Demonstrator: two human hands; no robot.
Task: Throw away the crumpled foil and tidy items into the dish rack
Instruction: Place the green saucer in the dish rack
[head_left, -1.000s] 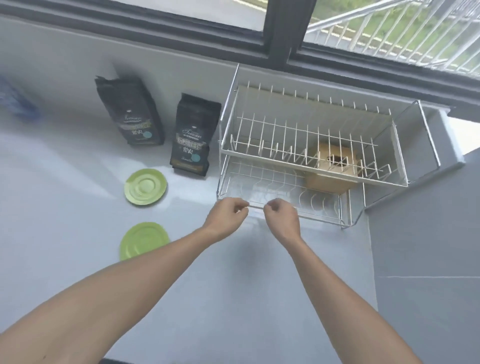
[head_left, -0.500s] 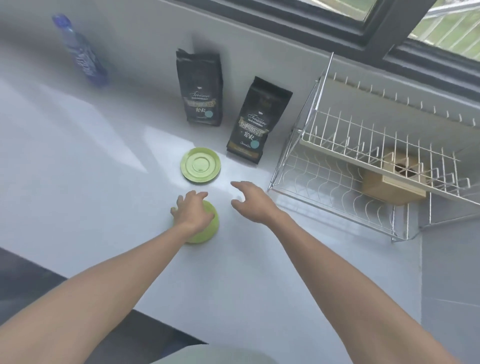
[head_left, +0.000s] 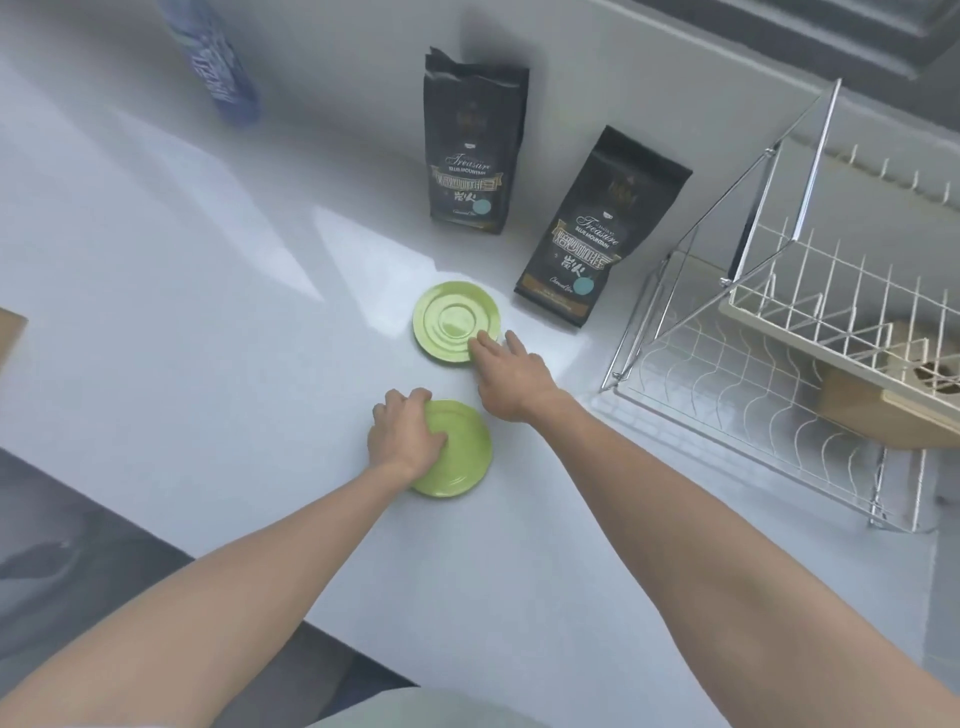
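The left hand is lying with curled fingers over the near green saucer. The right hand is reaching open, its fingertips touching the far green saucer.

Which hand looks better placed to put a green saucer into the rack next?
The right hand: it touches the far saucer and is nearer the rack.
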